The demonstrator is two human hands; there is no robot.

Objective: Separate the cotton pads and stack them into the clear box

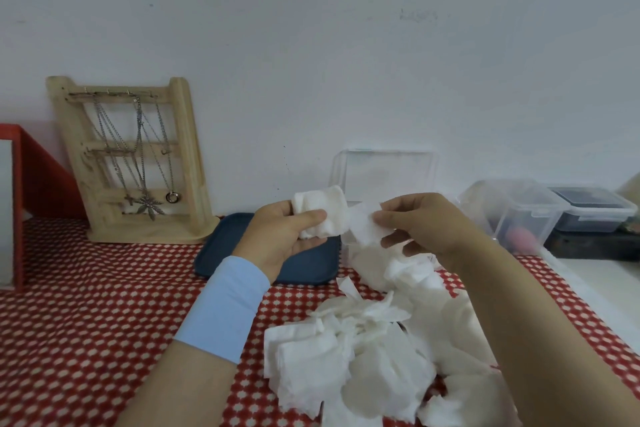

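Head view: left fingers (309,218) clutch a pad wad (327,206), right fingers (389,218) pinch one pad (363,230) by its edge.

No text, label, brand, number or sign legible anywhere in view. Faint grey marks on wall (417,15), too smeared to read as writing. Clear box (384,177) and lidded plastic containers (516,215): no print resolves on them.
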